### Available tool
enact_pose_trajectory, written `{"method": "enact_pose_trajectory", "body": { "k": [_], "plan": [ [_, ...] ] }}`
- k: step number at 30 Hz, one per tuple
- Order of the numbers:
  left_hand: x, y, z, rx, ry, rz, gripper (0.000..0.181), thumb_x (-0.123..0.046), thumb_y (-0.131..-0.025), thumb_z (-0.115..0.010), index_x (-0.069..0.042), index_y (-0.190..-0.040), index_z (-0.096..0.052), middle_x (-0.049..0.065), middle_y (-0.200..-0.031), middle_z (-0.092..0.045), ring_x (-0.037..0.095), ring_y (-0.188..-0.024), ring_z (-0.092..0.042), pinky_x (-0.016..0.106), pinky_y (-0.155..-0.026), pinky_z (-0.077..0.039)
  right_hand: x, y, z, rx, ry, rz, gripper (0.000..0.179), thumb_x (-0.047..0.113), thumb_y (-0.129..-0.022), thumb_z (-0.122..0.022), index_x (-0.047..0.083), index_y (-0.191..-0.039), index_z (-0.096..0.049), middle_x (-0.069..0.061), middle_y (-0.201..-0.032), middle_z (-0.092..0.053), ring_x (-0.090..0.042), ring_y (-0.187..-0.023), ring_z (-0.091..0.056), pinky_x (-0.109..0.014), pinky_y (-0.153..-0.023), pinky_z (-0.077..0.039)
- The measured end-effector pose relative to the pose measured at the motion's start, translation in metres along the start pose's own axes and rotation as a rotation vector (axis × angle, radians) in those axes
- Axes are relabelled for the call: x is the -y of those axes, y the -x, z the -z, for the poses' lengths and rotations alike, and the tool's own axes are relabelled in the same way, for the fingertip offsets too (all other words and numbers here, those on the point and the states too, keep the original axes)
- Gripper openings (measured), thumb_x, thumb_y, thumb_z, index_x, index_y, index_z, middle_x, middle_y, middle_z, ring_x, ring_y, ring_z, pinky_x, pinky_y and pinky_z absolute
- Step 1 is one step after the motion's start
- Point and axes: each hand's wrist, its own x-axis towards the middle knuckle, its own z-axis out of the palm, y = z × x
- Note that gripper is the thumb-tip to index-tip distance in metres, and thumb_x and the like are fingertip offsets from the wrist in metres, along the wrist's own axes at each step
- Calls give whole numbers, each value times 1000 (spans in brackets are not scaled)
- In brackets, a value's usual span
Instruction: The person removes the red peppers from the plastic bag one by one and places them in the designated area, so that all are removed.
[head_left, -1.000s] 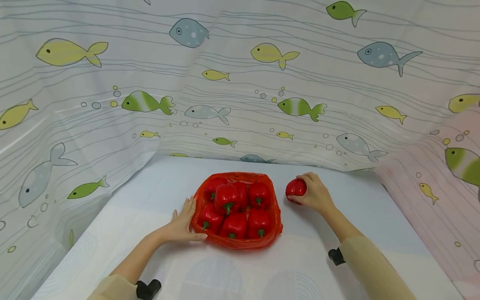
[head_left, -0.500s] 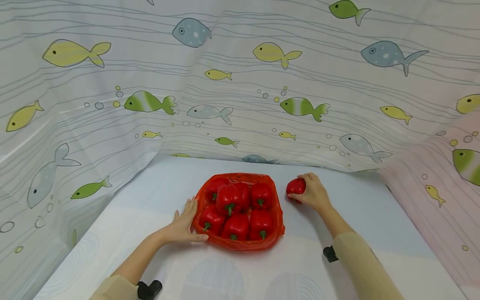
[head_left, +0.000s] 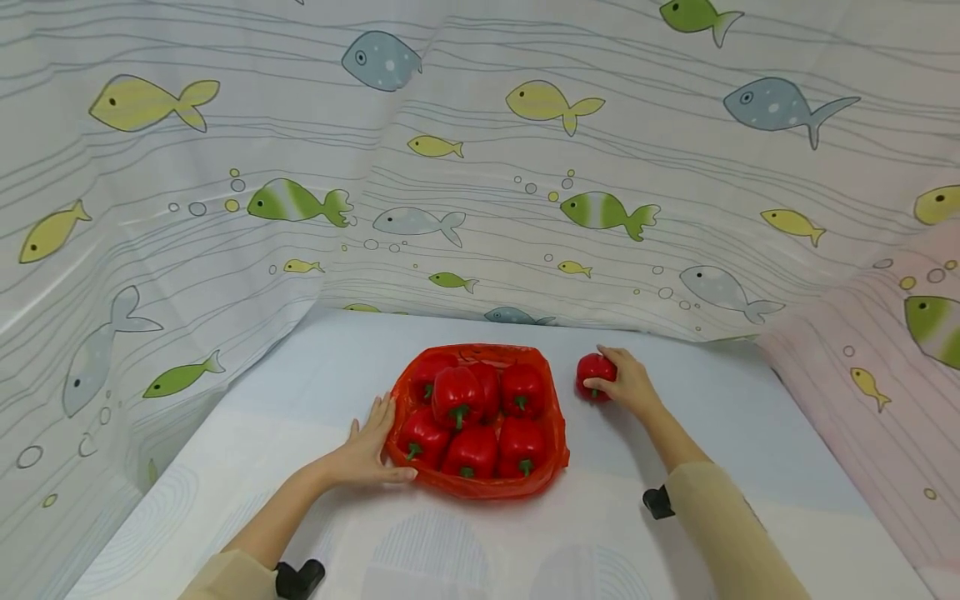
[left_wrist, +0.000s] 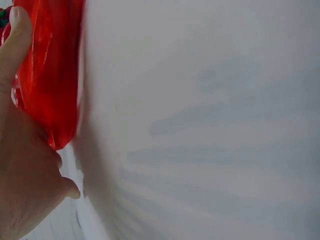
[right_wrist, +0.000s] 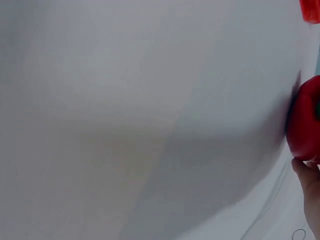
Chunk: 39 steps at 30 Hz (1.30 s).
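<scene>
In the head view, an opened red plastic bag (head_left: 487,489) sits mid-table with several red bell peppers (head_left: 471,451) inside, green stems showing. My left hand (head_left: 362,454) rests against the bag's left side, fingers spread and thumb along its front edge. The left wrist view shows the thumb against the bag's red plastic (left_wrist: 57,75). Right of the bag, my right hand (head_left: 633,388) holds a single red bell pepper (head_left: 588,372) between thumb and fingers, low at the table. Only part of this bell pepper (right_wrist: 302,122) and the fingers appear in the right wrist view.
A white tabletop (head_left: 480,550) with faint printed patterns carries everything. Fish-print sheeting (head_left: 480,233) rises behind the table and on both sides. A strip of bare tabletop (head_left: 675,375) lies right of the right hand.
The single bell pepper has turned a little in my right hand, so its green stem now shows, and it sits slightly farther right. My left hand stays at the bag.
</scene>
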Motion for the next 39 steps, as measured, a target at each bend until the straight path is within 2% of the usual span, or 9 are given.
{"method": "enact_pose_trajectory", "body": {
  "k": [3,7,14,19,24,30,39],
  "plan": [
    [0,0,0,-2,1,-1,121,-47,-75,-77,16,-146,-1,33,-154,4,48,-141,12,75,-100,7,1,0,-3,45,-47,1,71,18,-88,-71,-5,-144,-35,-31,-138,-39,-49,-123,-40,-61,-95,-41],
    [1,1,0,3,1,-2,121,-48,-76,-77,15,-147,-1,33,-154,5,48,-141,12,75,-100,7,4,2,-3,108,-59,9,76,21,-91,-67,-2,-149,-24,-31,-143,-32,-49,-127,-35,-64,-97,-38],
    [1,1,2,3,-3,-1,121,-47,-76,-77,15,-147,-1,32,-155,5,47,-141,12,75,-100,7,7,3,2,127,-69,-64,93,32,-88,-70,-1,-152,-12,-30,-148,-27,-47,-130,-32,-63,-100,-36],
    [0,2,3,6,0,-2,121,-47,-76,-77,16,-146,-1,33,-154,4,48,-141,12,75,-99,7,13,5,7,104,-55,-113,105,42,-81,-75,-3,-151,-11,-28,-150,-27,-45,-133,-30,-61,-98,-39],
    [0,2,3,4,-6,0,120,-46,-76,-77,16,-146,-2,33,-154,4,48,-141,11,75,-100,7,24,12,14,21,-84,-132,108,46,-74,-80,1,-150,-19,-26,-147,-32,-44,-130,-36,-59,-90,-46],
    [1,1,3,10,1,-3,121,-47,-76,-77,15,-146,-1,33,-154,4,48,-141,12,76,-99,7,33,21,20,-131,-83,-4,94,36,-73,-83,2,-144,-32,-21,-143,-39,-39,-129,-39,-60,-92,-44],
    [4,-2,2,4,-14,-7,122,-49,-75,-77,15,-147,-2,33,-154,3,49,-141,10,76,-99,6,44,26,28,-240,-34,155,86,26,-70,-88,5,-139,-42,-15,-137,-47,-33,-125,-44,-57,-92,-46]
  ]
}}
